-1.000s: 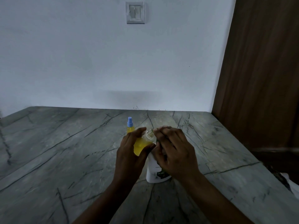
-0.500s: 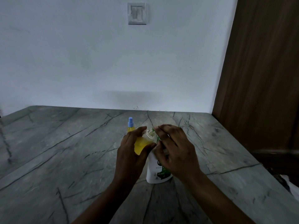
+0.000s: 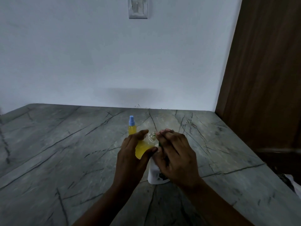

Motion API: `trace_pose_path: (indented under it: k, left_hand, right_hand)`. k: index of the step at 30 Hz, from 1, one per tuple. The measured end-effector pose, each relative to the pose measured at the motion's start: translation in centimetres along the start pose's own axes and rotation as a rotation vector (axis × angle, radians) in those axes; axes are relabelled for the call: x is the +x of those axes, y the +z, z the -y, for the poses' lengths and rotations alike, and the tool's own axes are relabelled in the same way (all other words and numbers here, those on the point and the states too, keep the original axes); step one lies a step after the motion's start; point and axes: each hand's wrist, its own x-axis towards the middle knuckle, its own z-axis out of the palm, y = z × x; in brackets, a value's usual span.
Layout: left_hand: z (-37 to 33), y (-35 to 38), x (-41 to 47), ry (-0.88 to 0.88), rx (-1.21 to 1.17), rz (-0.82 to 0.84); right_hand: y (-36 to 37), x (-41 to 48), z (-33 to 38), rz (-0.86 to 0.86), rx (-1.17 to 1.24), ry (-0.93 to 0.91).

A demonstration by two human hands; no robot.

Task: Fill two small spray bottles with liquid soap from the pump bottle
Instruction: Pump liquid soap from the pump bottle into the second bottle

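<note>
Two sprayers, one pump bottle (image 3: 155, 174). Your left hand (image 3: 130, 159) grips open sprayer (image 3: 143, 150); capped sprayer (image 3: 132, 129) stands behind. Your right hand (image 3: 177, 159) presses flat on pump.

A grey stone counter (image 3: 65, 152), veined with dark lines, carries two things. A white pump bottle (image 3: 154, 175) stands upright on it. Just behind that bottle and to its left stands a yellow spray bottle (image 3: 132, 129) with a blue cap.

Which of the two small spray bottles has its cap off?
The held bottle, in the grip of the left hand: its threaded neck is bare. The standing bottle behind it on the counter wears a blue spray cap.
</note>
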Motion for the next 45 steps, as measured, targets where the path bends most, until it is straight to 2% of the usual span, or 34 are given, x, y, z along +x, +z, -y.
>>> trace_pose_path:
  k: [27, 45]
  left_hand:
    - [-0.6, 0.2, 0.5, 0.026, -0.035, -0.021]
    - [0.1, 0.4, 0.2, 0.012, -0.044, -0.017]
  right_hand:
    - [-0.9, 1.4, 0.7, 0.029, -0.098, 0.034]
    - [-0.7, 1.0, 0.9, 0.042, -0.067, 0.086]
